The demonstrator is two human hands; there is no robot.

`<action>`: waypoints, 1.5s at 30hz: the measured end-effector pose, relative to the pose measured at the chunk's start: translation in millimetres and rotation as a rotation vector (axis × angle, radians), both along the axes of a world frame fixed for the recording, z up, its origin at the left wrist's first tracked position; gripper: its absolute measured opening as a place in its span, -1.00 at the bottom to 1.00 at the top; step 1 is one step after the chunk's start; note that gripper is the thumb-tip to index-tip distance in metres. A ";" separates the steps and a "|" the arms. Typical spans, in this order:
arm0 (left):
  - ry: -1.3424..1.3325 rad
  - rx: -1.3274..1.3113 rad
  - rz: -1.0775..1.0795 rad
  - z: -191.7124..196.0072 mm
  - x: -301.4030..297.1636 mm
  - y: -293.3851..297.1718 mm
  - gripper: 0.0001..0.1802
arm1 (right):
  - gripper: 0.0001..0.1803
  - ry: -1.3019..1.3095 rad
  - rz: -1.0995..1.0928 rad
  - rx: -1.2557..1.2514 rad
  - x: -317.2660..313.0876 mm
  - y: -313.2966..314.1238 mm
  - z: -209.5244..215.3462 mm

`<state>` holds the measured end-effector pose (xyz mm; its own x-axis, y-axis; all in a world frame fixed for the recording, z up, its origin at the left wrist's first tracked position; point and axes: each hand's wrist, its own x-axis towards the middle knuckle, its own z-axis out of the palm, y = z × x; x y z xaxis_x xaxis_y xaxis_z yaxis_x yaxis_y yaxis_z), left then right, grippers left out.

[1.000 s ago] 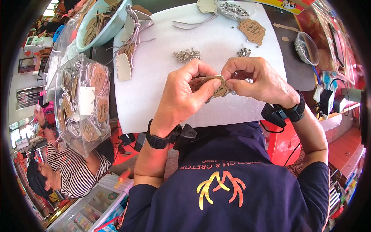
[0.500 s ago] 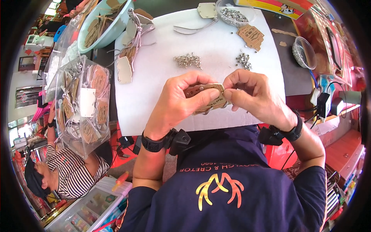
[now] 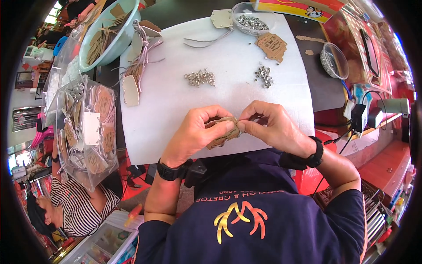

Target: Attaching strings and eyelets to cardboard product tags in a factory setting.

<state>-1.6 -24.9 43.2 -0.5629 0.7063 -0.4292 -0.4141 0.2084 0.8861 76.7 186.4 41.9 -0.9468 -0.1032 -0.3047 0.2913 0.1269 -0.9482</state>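
My left hand (image 3: pixel 198 132) is closed around a brown printed cardboard tag (image 3: pixel 223 138) with scalloped edges, perhaps several in a stack. The thumb presses on its face and the fingers curl behind. At the tag's right corner, the thumb and forefinger of my right hand (image 3: pixel 274 127) are pinched together; whatever sits between these fingertips is too small to make out. Beyond the hands, a heap of small silvery pin-like metal pieces (image 3: pixel 200 78) lies on the white foam board (image 3: pixel 169 119). A second heap of small round metal pieces (image 3: pixel 263 77) lies farther right.
A clear tub of metal pieces (image 3: pixel 252 22) and loose brown tags (image 3: pixel 271 46) are at the back. Corded tags (image 3: pixel 131 90) lie left, beside a pale-blue basin (image 3: pixel 107 48) and a clear bin (image 3: pixel 90 167). Another small tub (image 3: pixel 334 61) stands right. Someone in stripes (image 3: pixel 81 198) is at left.
Both hands have come nearer to my body with the tag, which now tilts more. The whole view has shifted somewhat. The grip of each hand looks the same.
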 end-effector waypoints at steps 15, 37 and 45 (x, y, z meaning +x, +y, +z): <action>0.117 -0.076 0.009 -8.4 -1.4 5.6 -0.80 | -0.97 0.756 0.265 1.025 -66.9 63.0 -4.2; 0.158 -0.092 0.088 -10.3 -2.9 5.4 -0.77 | -0.89 0.626 0.299 1.065 -67.2 54.7 -7.5; 0.154 -0.095 0.127 -9.0 -1.8 5.0 -0.78 | -0.90 0.703 0.371 1.163 -63.8 55.1 -6.9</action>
<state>-3.5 -19.9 34.3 -0.7091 0.5857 -0.3925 -0.3033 0.2491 0.9197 12.8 241.5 35.0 -0.9084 -0.3967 0.1319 -0.4155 0.8914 -0.1808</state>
